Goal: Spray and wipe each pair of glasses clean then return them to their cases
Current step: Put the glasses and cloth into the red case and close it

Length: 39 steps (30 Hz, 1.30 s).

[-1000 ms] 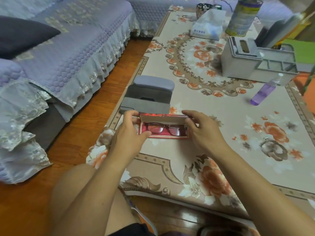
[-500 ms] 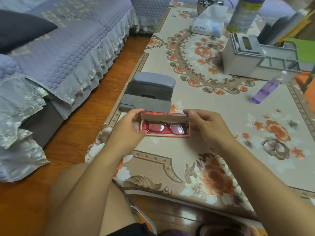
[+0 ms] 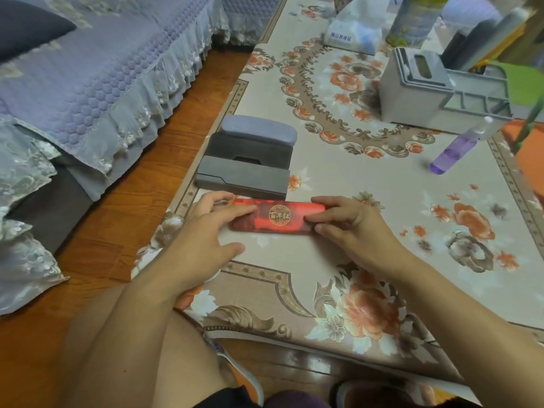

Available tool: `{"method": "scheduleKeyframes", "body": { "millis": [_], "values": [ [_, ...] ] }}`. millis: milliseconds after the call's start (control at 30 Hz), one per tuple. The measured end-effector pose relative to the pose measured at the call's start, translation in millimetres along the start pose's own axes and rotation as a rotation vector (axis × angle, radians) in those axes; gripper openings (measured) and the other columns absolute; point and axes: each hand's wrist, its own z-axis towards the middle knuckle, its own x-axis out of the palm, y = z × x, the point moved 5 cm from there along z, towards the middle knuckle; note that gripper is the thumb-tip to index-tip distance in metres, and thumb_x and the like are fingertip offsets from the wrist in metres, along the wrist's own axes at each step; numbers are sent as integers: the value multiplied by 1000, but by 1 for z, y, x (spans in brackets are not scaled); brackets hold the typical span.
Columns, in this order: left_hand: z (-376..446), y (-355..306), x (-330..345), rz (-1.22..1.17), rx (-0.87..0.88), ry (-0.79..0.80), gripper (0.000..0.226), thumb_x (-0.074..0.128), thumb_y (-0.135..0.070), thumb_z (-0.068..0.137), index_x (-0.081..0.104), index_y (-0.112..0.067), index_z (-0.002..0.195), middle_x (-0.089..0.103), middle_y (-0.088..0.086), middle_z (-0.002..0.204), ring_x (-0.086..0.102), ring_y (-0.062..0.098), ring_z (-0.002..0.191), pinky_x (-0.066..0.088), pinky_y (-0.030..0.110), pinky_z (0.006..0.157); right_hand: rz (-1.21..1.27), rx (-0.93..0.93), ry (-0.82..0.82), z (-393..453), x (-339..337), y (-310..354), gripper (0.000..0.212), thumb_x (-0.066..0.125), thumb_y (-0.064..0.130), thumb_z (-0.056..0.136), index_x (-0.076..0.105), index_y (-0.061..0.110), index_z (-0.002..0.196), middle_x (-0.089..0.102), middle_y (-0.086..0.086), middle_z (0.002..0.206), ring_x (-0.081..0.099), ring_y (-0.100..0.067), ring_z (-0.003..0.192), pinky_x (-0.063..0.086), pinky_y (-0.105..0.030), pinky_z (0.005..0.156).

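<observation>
Red glasses case (image 3: pixel 276 217) lies closed on the counter (image 3: pixel 382 201), just at 6 o'clock of three stacked grey cases (image 3: pixel 250 154). Your left hand (image 3: pixel 206 231) and right hand (image 3: pixel 350 225) press its ends, fingers straight, no curled grip. Purple spray bottle (image 3: pixel 454 150) stands at 2 o'clock.

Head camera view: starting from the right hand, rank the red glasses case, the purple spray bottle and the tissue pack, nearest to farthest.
From the right hand:
1. Red glasses case, under its fingers, at the near table edge.
2. Purple spray bottle, farther back to the right.
3. Tissue pack, at the far end of the table.
</observation>
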Motion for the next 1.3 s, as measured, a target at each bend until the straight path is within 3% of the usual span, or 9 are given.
{"method": "scheduleKeyframes", "body": {
  "millis": [233,400,600,733,833,1000,1133,1200,1300],
  "values": [
    [15,-11,7,10,-19,-139,61,82,-24,81,48,-40,129,53,-15,124,48,6,114,48,31,95,-240,-48,-1,8,7,7,42,84,25,79,56,31,109,62,8,117,56,-13,98,43,-31,80],
    [8,-33,0,-69,132,-204,58,84,-17,78,56,-38,125,49,-38,115,47,-6,114,42,23,100,-486,-75,150,-2,-5,16,78,78,46,80,38,32,146,48,14,126,49,-8,110,45,-28,94],
    [49,-60,-39,-15,270,-298,68,78,-27,85,46,-40,143,41,-25,129,33,-6,126,30,14,104,-510,-151,77,30,-56,50,64,74,48,79,55,29,137,51,13,116,51,-4,98,45,-18,86],
    [81,-13,-58,19,0,-500,56,55,-49,96,39,-38,149,36,-14,150,29,7,138,31,29,108,-554,-76,-29,100,-84,57,50,80,35,79,65,21,126,60,1,103,55,-11,83,40,-11,66],
    [83,24,-34,69,-213,-427,68,28,-68,93,26,-39,154,29,-6,159,33,18,142,39,38,107,-457,43,-74,164,-97,43,33,81,30,78,72,17,107,71,-6,88,67,-22,73,56,-36,65],
    [99,27,-23,228,-205,-432,68,19,-65,98,16,-33,158,36,-4,159,42,17,139,45,34,104,-378,179,54,255,-80,13,14,82,21,79,73,22,89,71,1,85,66,-22,83,47,-26,67],
    [99,28,-21,251,-212,-422,73,13,-67,94,16,-33,159,39,-5,158,44,16,137,49,34,102,-241,215,145,281,-60,-9,49,79,17,86,64,19,133,67,-1,114,62,-13,94,45,-15,77],
    [102,30,-20,256,-218,-415,76,10,-70,92,16,-34,159,37,-6,159,42,16,140,49,35,103,-183,186,144,288,-53,-13,47,73,20,92,61,20,138,68,-1,117,62,-10,93,51,-19,84],
    [103,30,-19,260,-236,-407,76,10,-70,91,15,-35,159,35,-7,161,40,17,142,48,36,105,-193,153,172,293,-48,-18,33,61,22,101,65,21,133,70,3,109,63,-11,91,46,-19,73]
  ]
}}
